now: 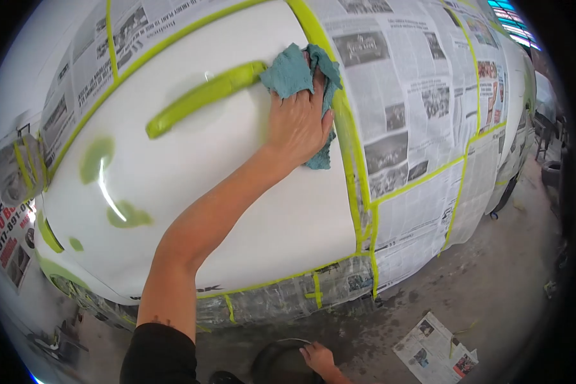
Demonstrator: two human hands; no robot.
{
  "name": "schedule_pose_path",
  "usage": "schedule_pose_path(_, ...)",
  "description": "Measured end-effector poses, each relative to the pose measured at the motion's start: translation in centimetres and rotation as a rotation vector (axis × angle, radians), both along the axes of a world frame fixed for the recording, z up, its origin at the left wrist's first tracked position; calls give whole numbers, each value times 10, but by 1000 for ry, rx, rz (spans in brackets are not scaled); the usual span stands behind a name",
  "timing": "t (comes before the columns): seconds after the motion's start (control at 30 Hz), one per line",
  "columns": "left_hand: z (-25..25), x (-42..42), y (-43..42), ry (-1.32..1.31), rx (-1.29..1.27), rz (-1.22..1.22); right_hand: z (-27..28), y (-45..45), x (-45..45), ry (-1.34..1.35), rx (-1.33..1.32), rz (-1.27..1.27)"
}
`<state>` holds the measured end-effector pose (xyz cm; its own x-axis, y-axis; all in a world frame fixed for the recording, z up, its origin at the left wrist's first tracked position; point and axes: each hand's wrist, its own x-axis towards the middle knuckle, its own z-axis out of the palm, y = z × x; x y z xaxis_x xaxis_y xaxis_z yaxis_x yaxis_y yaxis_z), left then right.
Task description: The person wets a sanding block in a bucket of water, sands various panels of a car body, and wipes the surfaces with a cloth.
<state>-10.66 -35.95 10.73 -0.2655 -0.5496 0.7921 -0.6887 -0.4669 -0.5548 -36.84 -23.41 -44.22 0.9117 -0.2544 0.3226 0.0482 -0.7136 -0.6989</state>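
Note:
My left hand point(297, 125) presses a damp-looking teal cloth point(288, 72) against the white car panel point(237, 198). Its fingers are partly under the folds, near the panel's taped right edge. Beside the cloth, a door handle point(205, 96) is covered in yellow-green tape. Low in the view, my right hand point(320, 360) has its fingers curled over the rim of a dark round bucket point(278, 365). What the bucket holds is too dark to make out. Greenish patches point(97, 160) mark the panel's left part.
Newspaper sheets point(390, 96) held by yellow-green tape point(422, 182) cover the body around the panel. Clear plastic film point(288, 291) wraps the lower sill. A loose newspaper point(432, 345) lies on the concrete floor point(493, 281). A covered side mirror point(19, 169) sticks out at left.

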Motion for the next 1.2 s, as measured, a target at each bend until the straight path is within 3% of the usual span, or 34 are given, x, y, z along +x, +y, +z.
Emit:
schedule_pose_path(0.13,65,-1,-13,54,-62,162,20,19,-39,223,-53,120)
schedule_pose_path(0.27,120,11,-25,109,-105,161,77,25,-99,573,-153,245)
schedule_pose_path(0.43,166,6,-29,428,30,184,187,5,-150,306,-7,42)
schedule_pose_path(0.6,168,24,1,403,21,64,270,-14,-157,205,-45,-33)
schedule_pose_path(0.73,172,43,79,301,-82,6,313,-33,-163,245,-106,-110)
schedule_pose_path(0.83,173,51,156,412,-18,151,334,-32,-173,267,-124,-182)
schedule_pose_path(0.93,189,49,244,937,190,319,351,-8,-183,323,-171,-260)
schedule_pose_path(1.03,197,63,336,1179,219,483,350,22,-202,375,-187,-290)
schedule_pose_path(1.13,160,106,437,616,-33,308,355,58,-212,498,-222,-310)
schedule_pose_path(1.2,149,126,495,586,-55,324,357,83,-220,646,-232,-328)
